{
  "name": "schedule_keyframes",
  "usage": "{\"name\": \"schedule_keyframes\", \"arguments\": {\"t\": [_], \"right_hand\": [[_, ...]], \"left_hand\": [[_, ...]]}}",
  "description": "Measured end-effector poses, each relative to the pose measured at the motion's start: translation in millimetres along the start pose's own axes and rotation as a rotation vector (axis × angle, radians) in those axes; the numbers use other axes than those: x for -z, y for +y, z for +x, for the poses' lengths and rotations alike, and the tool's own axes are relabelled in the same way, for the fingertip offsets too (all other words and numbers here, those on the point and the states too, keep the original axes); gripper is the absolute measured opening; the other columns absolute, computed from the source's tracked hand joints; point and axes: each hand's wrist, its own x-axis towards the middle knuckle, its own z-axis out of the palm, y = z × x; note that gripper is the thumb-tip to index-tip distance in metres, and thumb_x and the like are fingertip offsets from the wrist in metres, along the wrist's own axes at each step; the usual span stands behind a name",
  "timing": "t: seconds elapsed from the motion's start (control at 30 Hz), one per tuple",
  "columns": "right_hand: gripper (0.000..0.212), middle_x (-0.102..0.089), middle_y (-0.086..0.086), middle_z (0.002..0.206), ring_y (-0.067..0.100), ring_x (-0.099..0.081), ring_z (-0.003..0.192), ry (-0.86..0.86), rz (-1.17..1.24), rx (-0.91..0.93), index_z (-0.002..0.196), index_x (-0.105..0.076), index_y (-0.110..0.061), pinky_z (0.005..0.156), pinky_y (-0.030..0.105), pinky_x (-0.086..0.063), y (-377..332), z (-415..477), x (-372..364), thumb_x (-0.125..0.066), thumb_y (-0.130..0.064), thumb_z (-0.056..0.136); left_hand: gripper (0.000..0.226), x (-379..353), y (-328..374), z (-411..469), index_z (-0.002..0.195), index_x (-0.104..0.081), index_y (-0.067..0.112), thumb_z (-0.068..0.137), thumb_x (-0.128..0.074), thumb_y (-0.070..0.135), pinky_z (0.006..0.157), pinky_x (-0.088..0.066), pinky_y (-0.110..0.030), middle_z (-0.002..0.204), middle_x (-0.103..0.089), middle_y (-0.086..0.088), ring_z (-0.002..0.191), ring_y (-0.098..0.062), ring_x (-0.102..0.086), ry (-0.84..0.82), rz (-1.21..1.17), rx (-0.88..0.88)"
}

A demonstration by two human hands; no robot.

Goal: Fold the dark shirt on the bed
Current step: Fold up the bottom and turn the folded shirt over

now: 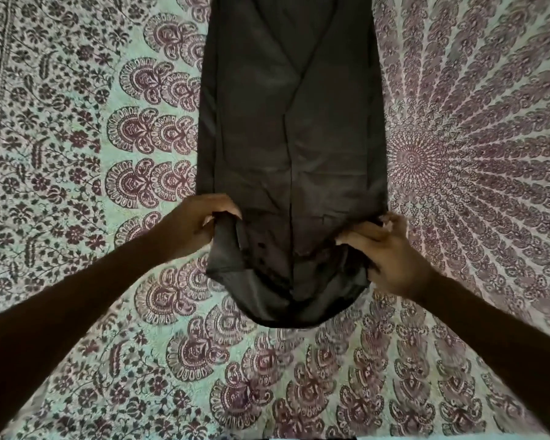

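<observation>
The dark shirt (292, 138) lies as a long narrow strip down the middle of the frame, on a bed (77, 154) covered with a paisley and mandala print spread. Its two long sides look turned in toward a centre line, where overlapping edges form a seam-like ridge running up the strip. So the lengthwise folds appear done, and the step in hand seems to be the crosswise fold.

The left hand (197, 223) has its fingers curled round the strip's left edge, just below the centre of the frame. The right hand (391, 258) pinches the opposite edge at about the same height, though it is slightly blurred. Between and below the hands the near end is raised and sags in a rounded pouch toward the lower middle of the frame.

The next move likely calls for lifting both edges evenly and carrying the near end up the frame onto the flat part, keeping the turned-in sides from slipping open.

The fabric is thin, matte and limp, with soft creases.
</observation>
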Motion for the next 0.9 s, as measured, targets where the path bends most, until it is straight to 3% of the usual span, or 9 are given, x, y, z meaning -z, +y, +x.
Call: {"name": "schedule_keyframes", "arguments": {"t": [0.07,0.13,0.27,0.37,0.47,0.53,0.6,0.73,0.9], "right_hand": [[0.050,-0.071,-0.003,0.104,0.022,-0.066,0.101,0.138,0.210,-0.181,0.118,-0.059,-0.036,0.099,0.057,-0.043,0,14,20,-0.063,-0.012,0.074],[0.044,-0.072,-0.002,0.092,0.023,-0.070,0.085,0.315,0.464,-0.336,0.105,-0.065,-0.043,0.075,0.053,-0.059,6,37,39,-0.055,-0.006,0.083],[0.043,-0.075,0.007,0.107,0.021,-0.070,0.106,0.488,0.765,-0.669,0.106,-0.071,-0.020,0.097,0.048,-0.058,46,99,54,-0.050,0.012,0.087],[0.014,-0.076,0.000,0.107,0.022,-0.071,0.104,0.441,0.750,-0.807,0.105,-0.072,-0.023,0.099,0.049,-0.055,79,135,41,-0.072,-0.019,0.091],[0.024,-0.075,-0.002,0.097,0.021,-0.071,0.094,0.454,0.656,-0.858,0.106,-0.072,-0.017,0.085,0.034,-0.055,87,147,34,-0.074,-0.037,0.092],[0.022,-0.073,-0.002,0.092,0.021,-0.069,0.090,0.481,0.641,-0.854,0.102,-0.070,-0.017,0.081,0.033,-0.052,87,150,34,-0.071,-0.037,0.095],[0.018,-0.072,0.004,0.092,0.027,-0.069,0.090,0.486,0.613,-0.821,0.097,-0.068,-0.013,0.081,0.036,-0.053,92,154,35,-0.067,-0.031,0.099],[0.025,-0.066,0.011,0.085,0.027,-0.061,0.078,0.515,0.543,-0.798,0.091,-0.063,-0.004,0.068,0.033,-0.042,100,161,45,-0.061,-0.026,0.103],[0.020,-0.062,0.003,0.084,0.025,-0.061,0.086,0.506,0.520,-0.966,0.097,-0.066,-0.006,0.072,0.025,-0.034,111,159,45,-0.068,-0.025,0.098]], "left_hand": [[0.037,12,2,20,0.097,-0.075,0.020,0.085,-0.056,-0.009,0.086,-0.050,-0.014,0.096,-0.072,0.007,0.094,0.011,-0.066,0.134,-0.168,0.200],[0.035,24,6,45,0.083,-0.079,0.028,0.085,-0.057,0.001,0.067,-0.054,-0.015,0.074,-0.072,0.016,0.070,0.006,-0.067,0.280,-0.457,0.468],[0.024,30,-8,88,0.106,-0.068,-0.001,0.098,-0.049,-0.015,0.055,-0.050,-0.010,0.058,-0.069,0.015,0.060,-0.003,-0.066,0.402,-0.601,0.693],[0.012,27,-29,99,0.106,-0.071,-0.001,0.099,-0.064,0.004,0.076,-0.056,-0.024,0.095,-0.077,-0.013,0.090,-0.031,-0.072,0.465,-0.646,0.862],[0.017,19,-37,96,0.108,-0.076,0.014,0.094,-0.069,0.020,0.101,-0.054,-0.048,0.113,-0.076,-0.015,0.106,-0.035,-0.071,0.542,-0.739,0.969],[0.023,13,-41,90,0.110,-0.075,0.017,0.091,-0.068,0.026,0.105,-0.051,-0.056,0.114,-0.076,-0.011,0.109,-0.036,-0.070,0.608,-0.746,0.998],[0.021,9,-39,86,0.109,-0.074,0.011,0.096,-0.064,0.023,0.100,-0.052,-0.048,0.109,-0.075,-0.010,0.102,-0.031,-0.069,0.718,-0.730,0.989],[0.032,-1,-26,80,0.084,-0.062,-0.003,0.103,-0.055,0.022,0.067,-0.035,-0.035,0.073,-0.056,-0.011,0.073,-0.022,-0.051,0.809,-0.405,0.891],[0.033,4,-8,93,0.120,-0.056,0.007,0.108,-0.045,0.036,0.084,-0.046,-0.045,0.110,-0.067,-0.025,0.105,-0.043,-0.063,0.822,-0.138,0.996]]}}
